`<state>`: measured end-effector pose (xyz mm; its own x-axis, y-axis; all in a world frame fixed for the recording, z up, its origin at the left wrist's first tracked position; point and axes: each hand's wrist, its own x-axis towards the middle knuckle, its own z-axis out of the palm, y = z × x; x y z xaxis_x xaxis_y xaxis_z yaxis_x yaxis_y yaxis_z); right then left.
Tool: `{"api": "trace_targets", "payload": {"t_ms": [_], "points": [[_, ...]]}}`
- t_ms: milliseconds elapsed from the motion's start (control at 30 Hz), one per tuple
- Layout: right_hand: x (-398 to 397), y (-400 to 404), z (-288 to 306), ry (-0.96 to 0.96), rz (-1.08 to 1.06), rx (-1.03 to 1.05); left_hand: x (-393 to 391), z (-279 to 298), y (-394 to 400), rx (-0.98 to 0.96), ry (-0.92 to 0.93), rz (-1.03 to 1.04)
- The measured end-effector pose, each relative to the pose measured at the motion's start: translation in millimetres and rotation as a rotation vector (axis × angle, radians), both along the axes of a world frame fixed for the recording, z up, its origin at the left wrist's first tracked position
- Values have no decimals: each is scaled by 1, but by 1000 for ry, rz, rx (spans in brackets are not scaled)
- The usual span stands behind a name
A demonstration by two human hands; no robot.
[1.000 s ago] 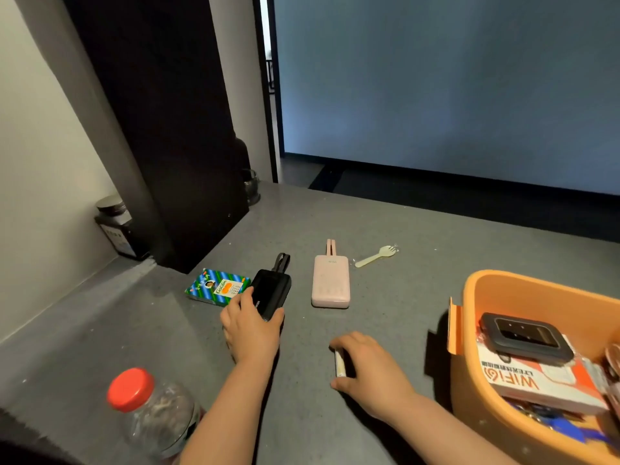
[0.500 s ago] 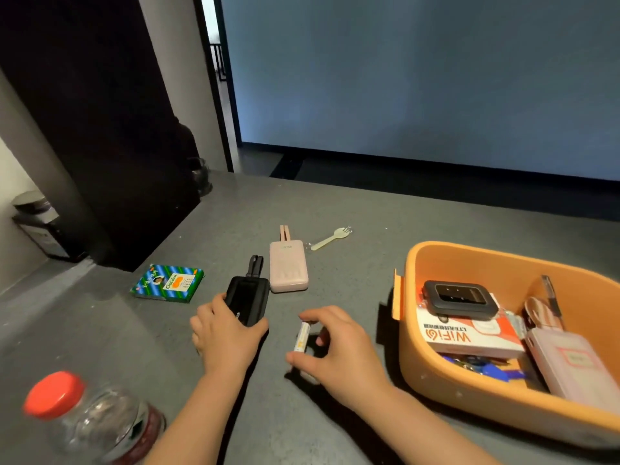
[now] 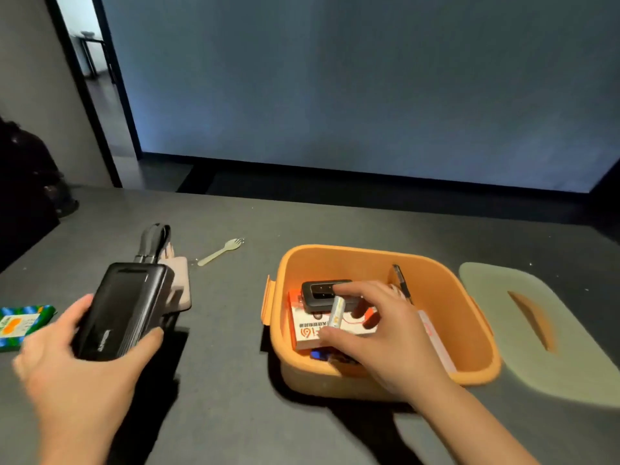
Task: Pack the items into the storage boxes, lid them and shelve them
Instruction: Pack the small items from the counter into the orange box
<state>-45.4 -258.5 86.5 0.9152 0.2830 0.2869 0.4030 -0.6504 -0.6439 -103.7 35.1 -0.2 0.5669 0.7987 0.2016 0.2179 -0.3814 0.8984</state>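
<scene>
while left hand (image 3: 84, 360) grips black power bank (image 3: 124, 310), right hand (image 3: 379, 333) over orange box (image 3: 446, 286)

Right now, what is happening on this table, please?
A person is packing small items into an orange box. The right hand holds a small white tube over the box. The left hand grips a black power bank. The grey-green lid lies beside the box.

Box (image 3: 446, 286) sits mid-table — lid (image 3: 536, 333) flat to its right, spork (image 3: 219, 252) behind-left, card pack (image 3: 23, 325) far left at the table (image 3: 235, 414) edge.
</scene>
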Motion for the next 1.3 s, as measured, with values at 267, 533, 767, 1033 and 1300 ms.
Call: {"api": "trace_targets", "payload": {"t_ms": [267,533,767,1033,1300], "points": [[51,21,-13,150,196,-480,13,48,-85,31,-128,-242],[82,55,-48,119,324,-551,19,51,-83,35,-152,-238],[95,38,-40,97,439,-546,22,42,-89,20,-148,-262],[93,30,-43,86,364,-605,29,46,-106,-5,-172,-324],[82,14,-27,171,177,-321,38,56,-121,-25,-163,-433]]}}
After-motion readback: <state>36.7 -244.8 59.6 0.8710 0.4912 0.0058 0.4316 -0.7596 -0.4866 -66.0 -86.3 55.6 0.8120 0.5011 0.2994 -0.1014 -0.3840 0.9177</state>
